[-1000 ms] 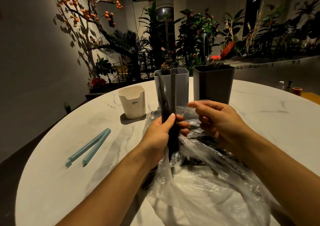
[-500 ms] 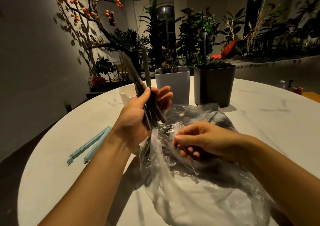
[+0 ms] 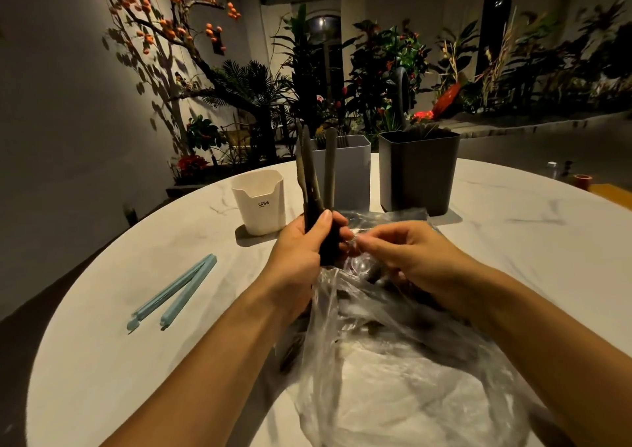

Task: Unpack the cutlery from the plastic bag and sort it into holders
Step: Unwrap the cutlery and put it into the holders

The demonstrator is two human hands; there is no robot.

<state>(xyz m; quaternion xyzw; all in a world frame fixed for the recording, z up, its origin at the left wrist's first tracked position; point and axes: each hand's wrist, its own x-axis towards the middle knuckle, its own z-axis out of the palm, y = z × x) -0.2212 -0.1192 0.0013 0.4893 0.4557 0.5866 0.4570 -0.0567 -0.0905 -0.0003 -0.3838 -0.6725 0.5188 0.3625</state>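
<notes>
Left hand (image 3: 301, 251) grips a bundle of dark cutlery (image 3: 316, 176) upright, handles up, above the plastic bag (image 3: 393, 361). Right hand (image 3: 407, 258) pinches the bag's edge just right of it. Far behind: white holder (image 3: 260, 203) left, grey holder (image 3: 352, 172) centre, dark holder (image 3: 419, 172) right. Blue bag clip (image 3: 174, 292) lies near left on the table (image 3: 102, 344).
</notes>
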